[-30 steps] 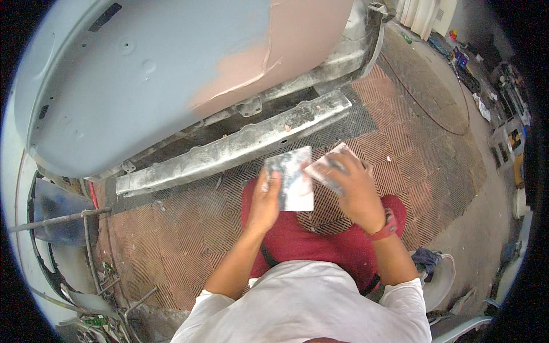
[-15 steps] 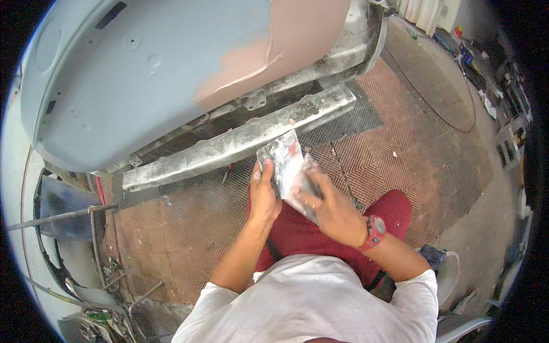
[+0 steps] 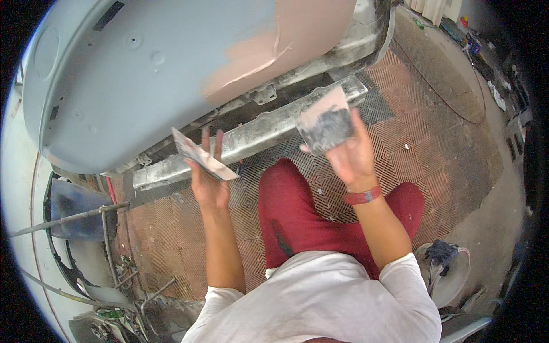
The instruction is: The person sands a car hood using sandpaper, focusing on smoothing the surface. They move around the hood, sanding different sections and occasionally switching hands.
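Fingers of the left hand (image 3: 210, 188) clamp the left plate (image 3: 206, 160), two spread apart; those of the right hand (image 3: 355, 157) hold the right plate (image 3: 325, 123), exact contact being blurred. Both are before the bar (image 3: 263, 134). They seem light, stiff, slippery where smeared; better to take clean edges.

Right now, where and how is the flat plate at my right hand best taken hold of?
Probably by the right edge of the flat plate, with your right hand coming from the lower right. It looks thin, its smeared face toward the camera, so an edge grip should keep fingers mostly off the dark smear.
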The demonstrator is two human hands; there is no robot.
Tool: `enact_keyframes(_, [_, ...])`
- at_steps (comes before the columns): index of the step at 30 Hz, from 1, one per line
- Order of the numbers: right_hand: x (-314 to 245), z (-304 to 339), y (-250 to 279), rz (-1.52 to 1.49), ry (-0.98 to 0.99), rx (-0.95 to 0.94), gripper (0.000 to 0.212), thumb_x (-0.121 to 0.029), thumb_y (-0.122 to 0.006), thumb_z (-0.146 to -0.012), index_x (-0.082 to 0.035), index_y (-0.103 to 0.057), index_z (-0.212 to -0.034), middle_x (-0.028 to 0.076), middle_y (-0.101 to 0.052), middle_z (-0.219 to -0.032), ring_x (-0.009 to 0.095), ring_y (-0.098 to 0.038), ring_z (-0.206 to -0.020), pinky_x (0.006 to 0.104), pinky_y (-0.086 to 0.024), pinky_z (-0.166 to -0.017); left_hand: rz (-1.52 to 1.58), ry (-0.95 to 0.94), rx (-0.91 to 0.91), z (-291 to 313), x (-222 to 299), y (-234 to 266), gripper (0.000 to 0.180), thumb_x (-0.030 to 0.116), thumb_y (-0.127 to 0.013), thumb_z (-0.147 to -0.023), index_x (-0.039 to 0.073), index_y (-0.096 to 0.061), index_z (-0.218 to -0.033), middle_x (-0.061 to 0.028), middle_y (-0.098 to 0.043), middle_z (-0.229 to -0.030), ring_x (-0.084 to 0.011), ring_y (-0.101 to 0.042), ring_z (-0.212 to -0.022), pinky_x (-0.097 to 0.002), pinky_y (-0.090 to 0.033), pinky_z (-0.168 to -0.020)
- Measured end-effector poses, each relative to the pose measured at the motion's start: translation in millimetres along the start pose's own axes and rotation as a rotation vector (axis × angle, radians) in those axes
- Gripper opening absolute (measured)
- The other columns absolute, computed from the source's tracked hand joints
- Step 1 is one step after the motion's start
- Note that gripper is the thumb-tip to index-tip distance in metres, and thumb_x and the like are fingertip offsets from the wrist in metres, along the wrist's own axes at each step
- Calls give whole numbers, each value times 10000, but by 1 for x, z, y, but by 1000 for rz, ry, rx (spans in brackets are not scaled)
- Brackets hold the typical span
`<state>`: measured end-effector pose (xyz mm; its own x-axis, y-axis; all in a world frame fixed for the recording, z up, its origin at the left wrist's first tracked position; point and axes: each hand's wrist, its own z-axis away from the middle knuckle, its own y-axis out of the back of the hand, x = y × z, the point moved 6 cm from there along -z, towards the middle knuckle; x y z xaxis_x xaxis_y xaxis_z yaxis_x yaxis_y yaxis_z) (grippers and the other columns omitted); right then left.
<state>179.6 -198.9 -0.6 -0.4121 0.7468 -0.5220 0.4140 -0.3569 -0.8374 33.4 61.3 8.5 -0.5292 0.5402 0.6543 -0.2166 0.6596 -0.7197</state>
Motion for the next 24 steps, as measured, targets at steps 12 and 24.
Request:
enact_keyframes(12, [63,-55,-77,1762,1163,100,551,-398,-774,-874,-377,-632,-1406,-14,-461,-1536,258,-309,-1534,695,-113,-1165,135,-88,-6,-40,30,19,600,427,-525,-1069,173,-362,-1588,-152,-400,-1586,-346,-299,-1538,-359,-591,-991])
enact_keyframes(24, [69,-76,-61,1824,1226,96,570,-412,-798,-853,-400,-628,-1396,-30,-474,-1479,227,-331,-1518,692,-109,-1175,82,-80,-27,-41,31,24,599,439,-519,-1073,172,-361,-1585,-135,-440,-1546,-339,-325,-1528,-255,-611,-846])
